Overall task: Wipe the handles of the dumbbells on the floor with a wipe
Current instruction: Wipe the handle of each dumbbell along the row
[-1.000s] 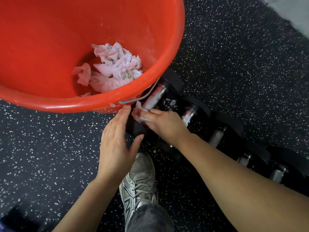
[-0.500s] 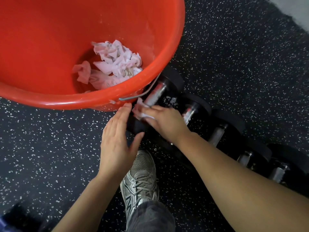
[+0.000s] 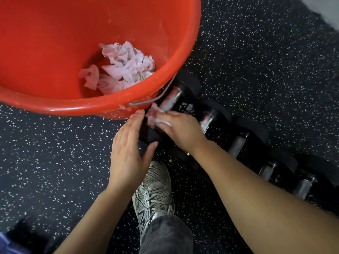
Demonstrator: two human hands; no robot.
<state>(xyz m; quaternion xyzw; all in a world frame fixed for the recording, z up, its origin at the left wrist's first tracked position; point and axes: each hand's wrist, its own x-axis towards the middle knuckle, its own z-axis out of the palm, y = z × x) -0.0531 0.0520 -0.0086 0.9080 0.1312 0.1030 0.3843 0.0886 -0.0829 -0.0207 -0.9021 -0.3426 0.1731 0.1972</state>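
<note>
The right hand [image 3: 180,130] clutches a crumpled white wipe [image 3: 153,115] in its fingers and presses it against the near end of a metal handle [image 3: 171,99]. That handle belongs to the first dumbbell [image 3: 185,88], the one lying just under the rim of a red bucket [image 3: 55,52]; the part of the handle past the wipe shows bare and shiny, slightly blurred. The left hand [image 3: 128,153] is flat and open, fingers together and thumb spread, resting against the near black head [image 3: 148,133] of the same dumbbell. Its fingertips [image 3: 140,113] reach almost to the wipe and lie just beside the right hand.

To the right, more dumbbells [image 3: 238,142] lie side by side in a row on the floor [image 3: 256,61], their black heads touching or nearly so, their metal handles all angled the same way. The right forearm crosses over the near ends of several of them.

The bucket fills the upper left. Its wire bail [image 3: 156,99] hangs down over the first dumbbell. Inside, at the bottom, lies a heap of crumpled used wipes [image 3: 126,66], white with a pinkish cast.

Below the hands a grey laced shoe [image 3: 154,191] stands on the floor, with a grey trouser leg [image 3: 165,235] above it. The floor is black rubber flecked with white.
</note>
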